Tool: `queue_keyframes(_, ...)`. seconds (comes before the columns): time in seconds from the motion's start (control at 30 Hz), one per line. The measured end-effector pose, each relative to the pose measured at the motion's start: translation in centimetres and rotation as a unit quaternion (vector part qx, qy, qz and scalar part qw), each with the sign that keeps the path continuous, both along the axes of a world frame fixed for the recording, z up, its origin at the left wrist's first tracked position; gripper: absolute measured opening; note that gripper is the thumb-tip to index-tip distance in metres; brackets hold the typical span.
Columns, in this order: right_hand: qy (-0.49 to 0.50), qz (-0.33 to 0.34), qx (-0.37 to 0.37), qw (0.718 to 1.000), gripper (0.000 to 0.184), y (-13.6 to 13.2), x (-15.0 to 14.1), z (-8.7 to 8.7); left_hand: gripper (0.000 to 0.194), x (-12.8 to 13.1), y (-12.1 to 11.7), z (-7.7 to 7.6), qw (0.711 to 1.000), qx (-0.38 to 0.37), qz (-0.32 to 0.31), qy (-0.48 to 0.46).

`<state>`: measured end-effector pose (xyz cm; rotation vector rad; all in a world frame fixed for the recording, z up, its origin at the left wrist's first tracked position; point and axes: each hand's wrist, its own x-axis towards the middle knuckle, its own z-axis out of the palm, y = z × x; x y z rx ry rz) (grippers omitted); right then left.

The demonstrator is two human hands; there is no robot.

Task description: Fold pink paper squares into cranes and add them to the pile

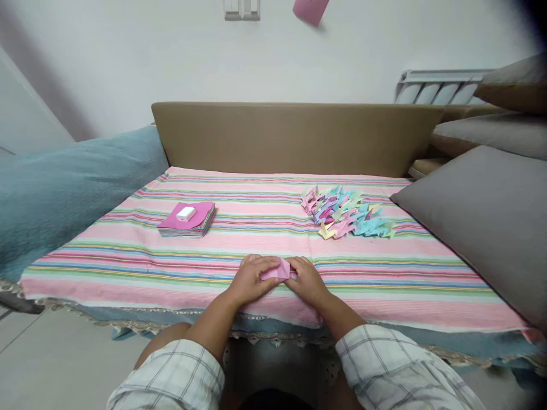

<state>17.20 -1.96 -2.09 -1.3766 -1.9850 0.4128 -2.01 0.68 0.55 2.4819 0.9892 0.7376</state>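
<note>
Between my two hands is a small piece of folded pink paper (278,270), held just above the striped cloth near the sofa's front edge. My left hand (253,277) grips its left side, thumb below and fingers above. On the other side, my right hand (306,278) pinches the right end between thumb and fingers. Part of the paper is hidden by the fingers. Ahead and to the left lies a stack of coloured paper (188,226) with a small white block (186,213) on top. A cluster of folded paper cranes (342,213) in several colours sits ahead to the right.
A pink striped cloth (252,208) covers the sofa seat, with a brown backrest (277,136) behind. Grey cushions (478,210) pile up at the right. A blue-covered armrest (85,182) bounds the left side. A wall switch (241,8) is above the backrest.
</note>
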Motion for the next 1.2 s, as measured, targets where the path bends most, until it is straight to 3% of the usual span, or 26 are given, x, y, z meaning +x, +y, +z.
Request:
queue_keyframes(0.27,0.072,0.022,-0.049,0.996,0.032,-0.3,1.0,1.4,0.027,0.7,-0.5,0.1,0.998,0.035,0.033,0.027)
queue_keyframes(0.53,0.163,-0.013,-0.098,0.982,0.032,-0.3,0.7,1.4,0.018,1.2,-0.8,0.3,0.994,0.083,0.031,0.057)
queue_keyframes(0.73,0.104,-0.078,-0.089,0.988,0.017,0.0,0.0,1.5,0.024,1.1,-0.8,0.1,0.991,0.116,0.021,0.060)
queue_keyframes(1.2,0.071,-0.079,-0.088,0.990,0.018,0.0,0.1,1.4,0.025,-0.7,-0.7,0.9,0.991,0.076,0.085,0.065)
